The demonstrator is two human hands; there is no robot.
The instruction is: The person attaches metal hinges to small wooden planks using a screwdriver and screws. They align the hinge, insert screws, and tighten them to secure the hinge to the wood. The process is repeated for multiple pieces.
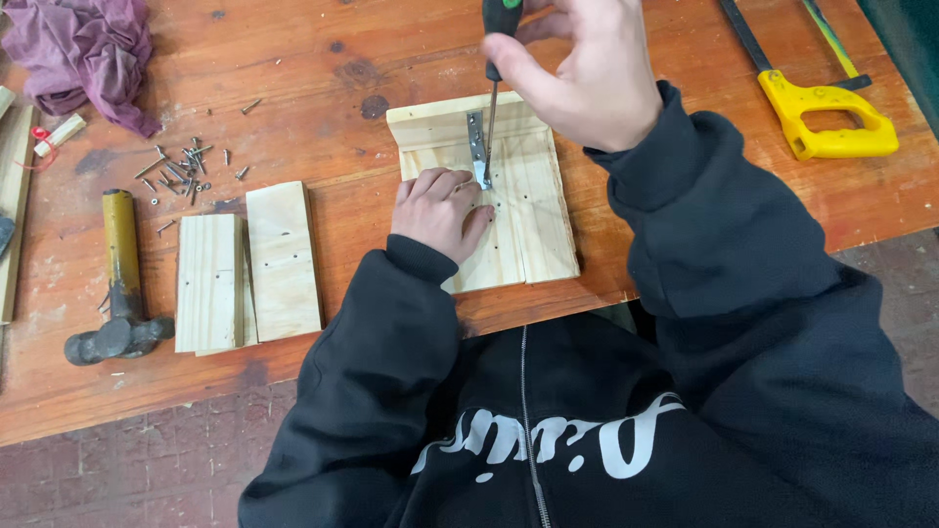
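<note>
My right hand point(582, 68) grips a screwdriver point(495, 88) with a black and green handle, held upright with its tip at the lower end of a metal corner bracket point(477, 147). The bracket sits in the angle of a pale wooden L-shaped piece point(533, 215) lying on the orange-brown table. My left hand point(437, 210) rests on the flat board, fingers curled, fingertips right beside the bracket's lower end and the screwdriver tip. Both arms wear black sleeves.
Two loose pine boards point(245, 269) lie to the left, with a hammer point(119, 284) beyond them. Several scattered screws point(181, 166) lie above the boards. A purple cloth point(83, 49) sits top left, a yellow-handled hacksaw point(822, 112) top right. The table edge point(196, 391) runs near my body.
</note>
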